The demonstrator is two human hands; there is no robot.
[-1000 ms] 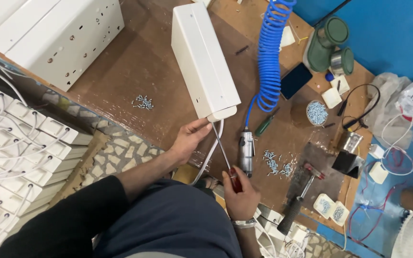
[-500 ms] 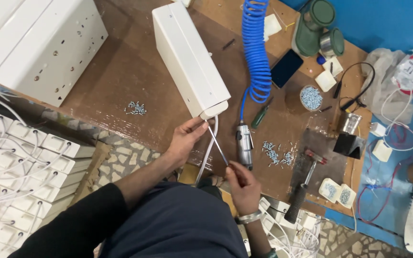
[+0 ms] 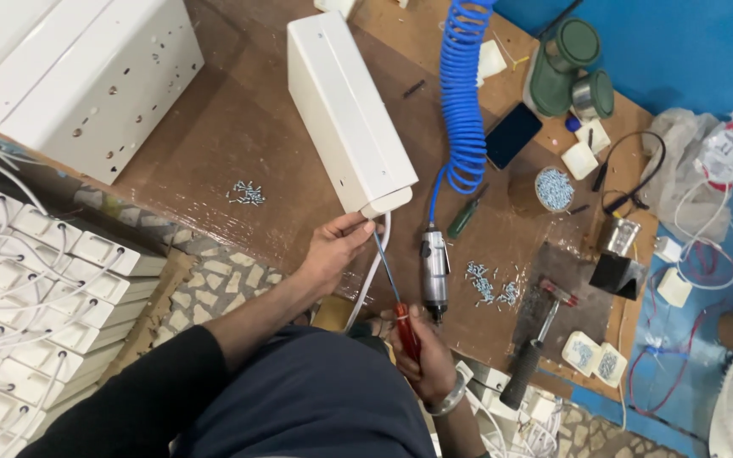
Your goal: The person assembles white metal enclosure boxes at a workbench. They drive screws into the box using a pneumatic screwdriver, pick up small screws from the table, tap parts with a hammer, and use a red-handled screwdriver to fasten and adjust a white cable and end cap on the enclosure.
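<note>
- Two hands at the near end of a long white box point(image 3: 345, 110): left hand point(image 3: 332, 250) pinched at the box's end cap point(image 3: 386, 203), fingertips touching its lower corner where a white cable point(image 3: 369, 276) comes out.
- Right hand point(image 3: 422, 356) closed around a red-handled screwdriver point(image 3: 394, 293), shaft angled up and left, tip right beside the left fingertips at the cap.
- Compared with a second ago: screwdriver tip closer in against the cap, right hand lower and nearer the body, grip unchanged; left hand nearly the same spot.
- Reads as the driver now lined up on a fixing at the cap; screw itself too small to see.
- Just right of the right hand: grey air driver point(image 3: 434, 271) on a blue coiled hose point(image 3: 464, 93), lying untouched.
- Further right: loose screws point(image 3: 489, 284), a hammer point(image 3: 532, 343).
- Far left of the left hand: stacked white boxes point(image 3: 36, 280).
</note>
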